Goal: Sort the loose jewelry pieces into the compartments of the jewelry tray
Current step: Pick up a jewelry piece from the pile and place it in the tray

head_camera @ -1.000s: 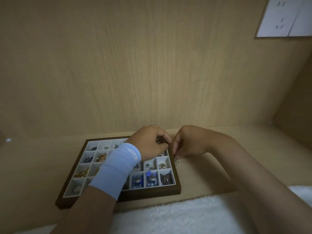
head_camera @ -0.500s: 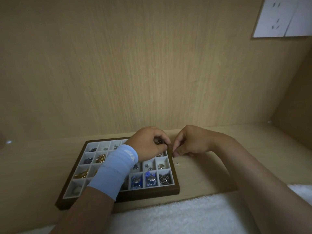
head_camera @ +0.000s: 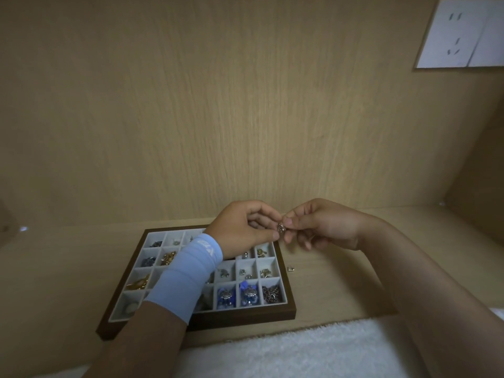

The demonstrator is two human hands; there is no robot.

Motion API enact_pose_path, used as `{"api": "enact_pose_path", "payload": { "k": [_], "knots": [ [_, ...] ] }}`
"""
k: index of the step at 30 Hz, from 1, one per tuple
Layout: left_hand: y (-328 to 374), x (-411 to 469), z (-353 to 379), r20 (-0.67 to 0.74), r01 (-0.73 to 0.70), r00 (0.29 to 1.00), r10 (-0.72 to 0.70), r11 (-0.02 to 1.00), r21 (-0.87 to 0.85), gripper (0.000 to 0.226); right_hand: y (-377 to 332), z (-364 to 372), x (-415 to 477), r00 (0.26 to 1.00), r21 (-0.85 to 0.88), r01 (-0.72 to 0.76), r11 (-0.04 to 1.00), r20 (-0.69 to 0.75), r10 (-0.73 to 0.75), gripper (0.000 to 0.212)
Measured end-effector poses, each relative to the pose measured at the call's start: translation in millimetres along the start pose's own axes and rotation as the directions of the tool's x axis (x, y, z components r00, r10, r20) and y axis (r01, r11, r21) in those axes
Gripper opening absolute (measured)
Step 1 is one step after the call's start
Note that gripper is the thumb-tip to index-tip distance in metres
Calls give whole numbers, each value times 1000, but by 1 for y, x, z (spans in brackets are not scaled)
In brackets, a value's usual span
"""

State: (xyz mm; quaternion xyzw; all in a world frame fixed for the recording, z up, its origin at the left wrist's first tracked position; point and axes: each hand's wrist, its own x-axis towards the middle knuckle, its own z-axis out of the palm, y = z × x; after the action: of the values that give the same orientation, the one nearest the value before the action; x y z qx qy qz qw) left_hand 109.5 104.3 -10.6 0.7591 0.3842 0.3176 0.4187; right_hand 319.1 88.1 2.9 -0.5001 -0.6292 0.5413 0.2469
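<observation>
Pinching charm (head_camera: 281, 228) | left hand (head_camera: 245, 227), right hand (head_camera: 321, 225) together | jewelry tray (head_camera: 245, 317) cells hold blue beads (head_camera: 226, 297), chain (head_camera: 271, 294)

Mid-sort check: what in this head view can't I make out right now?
Head view: small piece pinched between left hand and right hand, too small and partly covered by them to identify.
Head view: middle compartments of the jewelry tray, hidden under the blue sleeve.
Head view: loose piece beside the tray, too small to identify.
</observation>
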Motion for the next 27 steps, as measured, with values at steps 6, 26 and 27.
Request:
{"api": "enact_pose_path", "payload": {
  "k": [6,26,27],
  "knots": [
    [-2,0,-1,-59,10,998,-11,1000,-28,19,-3,6,2,1000,38,-2,999,-10,3,18],
    [-5,-48,-107,-301,14,953,-37,997,-79,9,-87,93,57,954,-46,268,962,-127,-272,13],
    [-8,-52,-112,-318,16,947,-40,997,-77,9,-90,98,62,955,-60,268,962,-116,-273,13]
  ]
}}
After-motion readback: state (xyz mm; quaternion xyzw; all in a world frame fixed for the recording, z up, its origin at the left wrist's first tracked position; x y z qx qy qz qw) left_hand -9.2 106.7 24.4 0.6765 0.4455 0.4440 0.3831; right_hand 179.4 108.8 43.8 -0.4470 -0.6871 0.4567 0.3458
